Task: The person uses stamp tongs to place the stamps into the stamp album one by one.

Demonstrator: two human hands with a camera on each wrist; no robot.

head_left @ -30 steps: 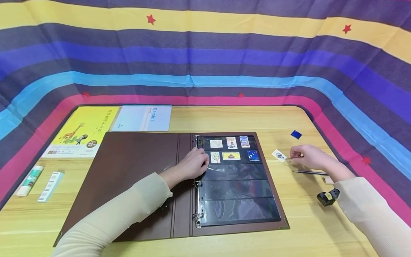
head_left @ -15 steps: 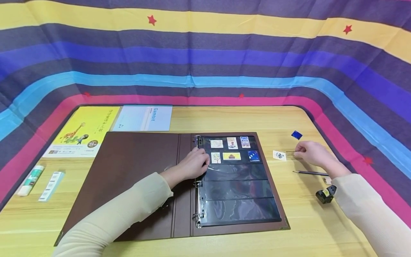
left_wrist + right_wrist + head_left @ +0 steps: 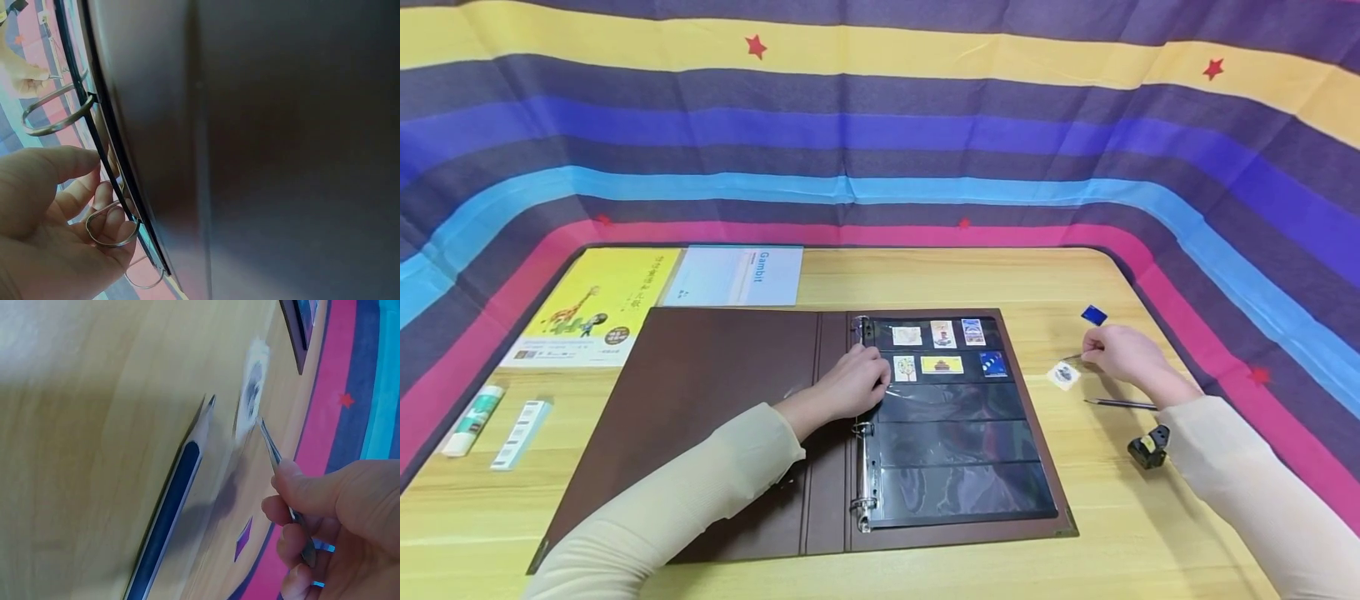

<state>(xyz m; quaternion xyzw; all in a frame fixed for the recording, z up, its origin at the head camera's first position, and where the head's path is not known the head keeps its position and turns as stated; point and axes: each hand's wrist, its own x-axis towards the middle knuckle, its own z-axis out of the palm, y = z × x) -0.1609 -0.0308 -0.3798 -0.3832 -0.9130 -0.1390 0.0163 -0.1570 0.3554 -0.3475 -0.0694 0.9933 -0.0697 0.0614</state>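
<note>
My right hand [image 3: 1123,354] pinches a slim pair of metal tweezers [image 3: 273,447] between thumb and fingers. The tweezer tips are right at the corner of a white stamp [image 3: 1063,375] with a dark picture, close over the table right of the album. Loosely curled, my left hand [image 3: 850,383] rests by the metal rings [image 3: 112,225] of an opened brown stamp album [image 3: 730,375], its fingers on the inner edge of the black pocket page [image 3: 955,442]. Several stamps, such as a yellow one [image 3: 942,365], sit in the page's top two rows.
A blue stamp [image 3: 1093,315] lies beyond my right hand. Nearer are a pencil [image 3: 1120,404] and a small black object with a yellow label [image 3: 1148,447]. To the left are a glue stick [image 3: 473,421], a white strip [image 3: 520,435], a yellow book [image 3: 591,308] and a pale-blue booklet [image 3: 733,275].
The white stamp turns at the tweezer tips and shifts slightly right and nearer. My right hand drew back, then came a little left again. My left hand stays on the page.
</note>
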